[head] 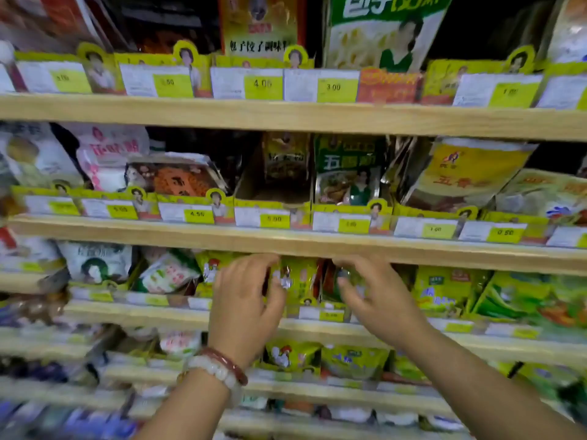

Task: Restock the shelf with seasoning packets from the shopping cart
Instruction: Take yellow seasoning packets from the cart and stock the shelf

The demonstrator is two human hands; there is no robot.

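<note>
Both hands reach into the third wooden shelf (133, 314) from the top. My left hand (244, 300), with bead bracelets on the wrist, curls its fingers round the left edge of a yellow-green seasoning packet (300, 281) standing in its slot. My right hand (374, 293) has its fingers curled on a darker green and red packet (333, 279) just right of it. The view is blurred, so the exact grip is hard to make out. The shopping cart is out of view.
Wooden shelves (286, 117) run across the whole view, packed with seasoning bags behind yellow price-tag holders (273, 217). A gap shows in the second shelf's middle slot (251, 173). More yellow packets (292, 355) fill the shelf below the hands.
</note>
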